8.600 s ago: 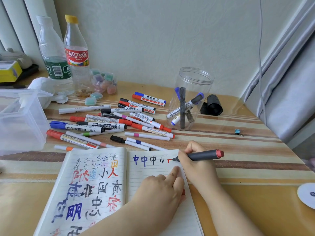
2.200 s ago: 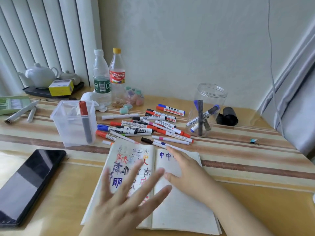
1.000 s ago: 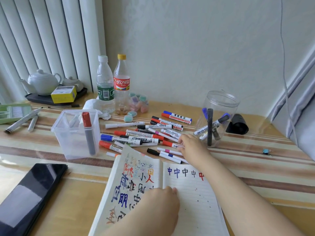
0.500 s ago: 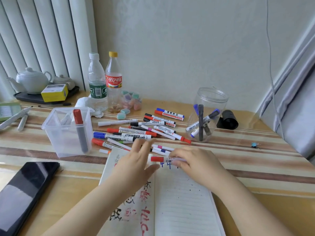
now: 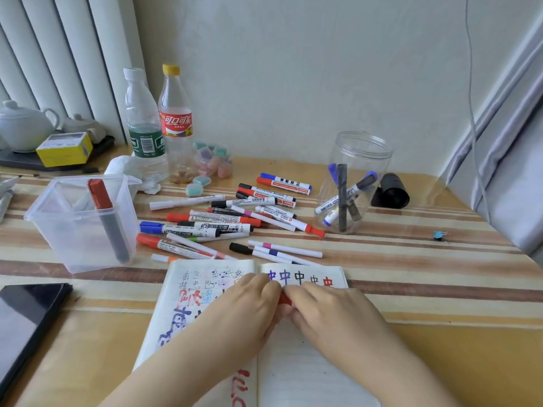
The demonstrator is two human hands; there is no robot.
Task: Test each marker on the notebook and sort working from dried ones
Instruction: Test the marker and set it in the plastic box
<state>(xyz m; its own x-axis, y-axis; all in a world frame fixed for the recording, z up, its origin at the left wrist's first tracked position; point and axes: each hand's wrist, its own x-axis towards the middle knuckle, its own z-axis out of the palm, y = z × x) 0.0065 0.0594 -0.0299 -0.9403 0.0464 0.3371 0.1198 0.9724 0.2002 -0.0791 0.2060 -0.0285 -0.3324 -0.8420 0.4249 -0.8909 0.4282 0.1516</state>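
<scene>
An open notebook point(image 5: 296, 374) with coloured test characters lies at the table's front. Over its middle, my left hand point(image 5: 244, 309) and my right hand point(image 5: 329, 312) meet and both grip a red-capped marker point(image 5: 285, 299); only a bit of its red cap shows between the fingers. Behind the notebook lies a pile of several loose markers point(image 5: 229, 221). A square clear tub point(image 5: 85, 224) on the left holds one red-capped grey marker point(image 5: 107, 218). A round clear jar point(image 5: 352, 183) on the right holds several markers.
Two plastic bottles point(image 5: 158, 124) and a bag of pastel erasers point(image 5: 213, 160) stand at the back. A black phone point(image 5: 26, 324) lies front left, a black cylinder point(image 5: 390, 190) beside the jar, a teapot point(image 5: 20, 124) and yellow box point(image 5: 64, 148) far left.
My right hand picked a red-capped marker from the pile and brought it over the notebook. My left hand came up from the page and now grips its capped end.
</scene>
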